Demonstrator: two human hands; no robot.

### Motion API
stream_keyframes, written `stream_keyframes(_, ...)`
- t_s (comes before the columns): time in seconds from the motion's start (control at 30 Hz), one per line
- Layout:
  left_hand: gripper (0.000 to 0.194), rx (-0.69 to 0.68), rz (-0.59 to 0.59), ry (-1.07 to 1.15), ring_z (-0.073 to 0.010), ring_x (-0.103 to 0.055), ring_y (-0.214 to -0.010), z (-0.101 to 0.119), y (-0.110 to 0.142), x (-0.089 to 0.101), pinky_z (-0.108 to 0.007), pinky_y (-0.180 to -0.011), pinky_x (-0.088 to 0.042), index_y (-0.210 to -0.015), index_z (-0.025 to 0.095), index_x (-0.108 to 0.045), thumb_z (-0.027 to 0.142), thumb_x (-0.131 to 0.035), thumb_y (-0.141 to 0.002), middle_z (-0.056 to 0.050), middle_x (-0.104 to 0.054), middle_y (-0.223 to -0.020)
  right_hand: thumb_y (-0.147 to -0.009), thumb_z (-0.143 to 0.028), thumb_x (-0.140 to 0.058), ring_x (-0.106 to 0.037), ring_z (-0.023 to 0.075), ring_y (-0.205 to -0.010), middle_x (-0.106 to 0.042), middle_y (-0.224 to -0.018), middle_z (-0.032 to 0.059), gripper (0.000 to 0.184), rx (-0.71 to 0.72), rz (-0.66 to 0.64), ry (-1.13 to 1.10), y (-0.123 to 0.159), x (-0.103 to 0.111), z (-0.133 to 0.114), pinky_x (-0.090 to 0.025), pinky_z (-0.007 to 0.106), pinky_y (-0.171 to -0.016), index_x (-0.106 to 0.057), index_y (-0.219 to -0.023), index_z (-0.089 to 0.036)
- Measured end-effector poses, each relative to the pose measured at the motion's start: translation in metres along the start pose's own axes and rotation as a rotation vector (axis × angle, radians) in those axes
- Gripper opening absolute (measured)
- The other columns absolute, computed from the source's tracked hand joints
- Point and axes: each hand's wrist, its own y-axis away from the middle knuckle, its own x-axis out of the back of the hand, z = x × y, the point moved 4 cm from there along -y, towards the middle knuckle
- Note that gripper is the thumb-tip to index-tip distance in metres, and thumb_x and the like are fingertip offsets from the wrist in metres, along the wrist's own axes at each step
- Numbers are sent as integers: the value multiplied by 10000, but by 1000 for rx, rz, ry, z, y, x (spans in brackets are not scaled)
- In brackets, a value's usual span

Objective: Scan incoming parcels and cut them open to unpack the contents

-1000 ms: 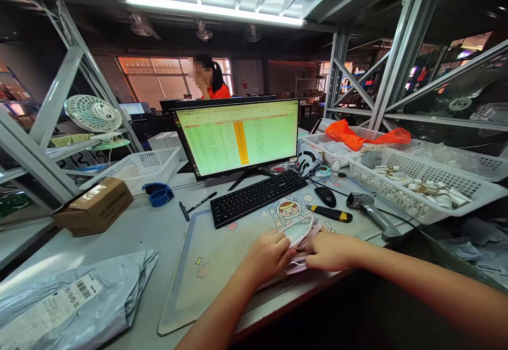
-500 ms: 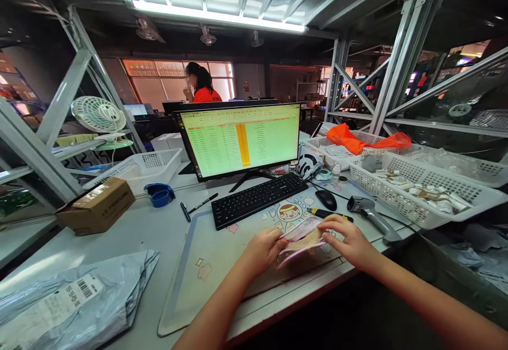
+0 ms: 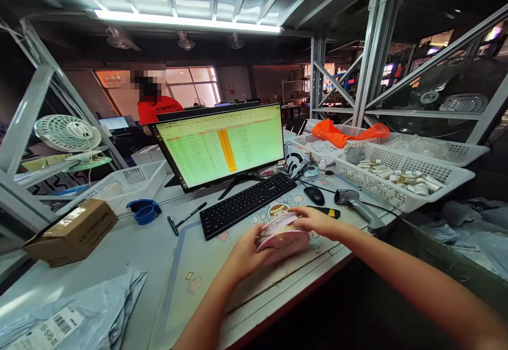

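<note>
Over the cartoon-printed desk mat (image 3: 190, 254), I hold a pink and white packet (image 3: 286, 241) in front of me. It looks rounded and bulging; what is inside cannot be made out. My left hand (image 3: 246, 252) grips its left side, fingers closed on the edge. My right hand (image 3: 315, 222) is closed on its upper right side. A yellow and black utility knife (image 3: 327, 212) lies just beyond the right hand. Behind the packet sits a black keyboard (image 3: 246, 204), with a mouse (image 3: 314, 196) to its right.
A monitor (image 3: 222, 149) stands behind the keyboard. To the right are a barcode scanner (image 3: 359, 209) and a white basket (image 3: 397, 178) of small bottles. A cardboard box (image 3: 71, 233), blue tape dispenser (image 3: 145, 212) and grey mailing bag (image 3: 79, 313) lie left. A person in red (image 3: 159, 105) is beyond.
The packet, previously spread with a tan inside showing, now looks rounder and its pink face is turned toward me. Both hands still hold it. The view has swung right; the person behind has shifted.
</note>
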Motion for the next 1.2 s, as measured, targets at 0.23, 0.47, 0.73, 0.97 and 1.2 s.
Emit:
stream_keyframes(0.23,308,-150,79,157,-225,-626,-1002,10,-1,-3,-390,-897,-530,-1137,194,-573,342,-641,-876,-88,-655,-1099,-794,-673,-529,-605,185,-817,-665,-906,72,530,-51,28,-124,30,11,32,-454,276,-635,-626,-932,-171)
stream_keyframes(0.47,273,-160,57,-7,-220,-625,-959,15,6,-24,-385,-857,-548,-1084,213,-577,341,-651,-854,-82,-641,-1082,-837,-572,-587,-448,117,-557,-511,-589,-43,391,-54,-109,58,42,15,44,-335,243,-529,-494,-712,-214)
stream_keyframes(0.73,633,-162,67,-131,-287,-646,-1131,4,4,-21,-451,-977,-543,-1262,237,-590,336,-839,-689,-103,-662,-1250,-887,-364,-482,-514,131,-579,-559,-648,-25,228,-33,-319,168,49,4,40,-427,255,-572,-526,-722,-214)
stream_keyframes(0.97,575,-108,-68,-172,-250,-652,-1091,16,6,-22,-388,-957,-542,-1374,271,-543,320,-731,-833,-86,-662,-1227,-944,-455,-341,-497,151,-562,-519,-585,-14,363,11,-280,358,58,23,14,-421,273,-576,-466,-687,-231)
stream_keyframes(1.2,413,-192,33,-319,-236,-671,-890,30,14,-28,-341,-784,-563,-1295,244,-609,412,-584,-919,-92,-668,-1023,-876,-245,-555,-572,182,-684,-629,-666,60,244,250,-180,778,59,-4,-67,-434,292,-673,-567,-638,-197)
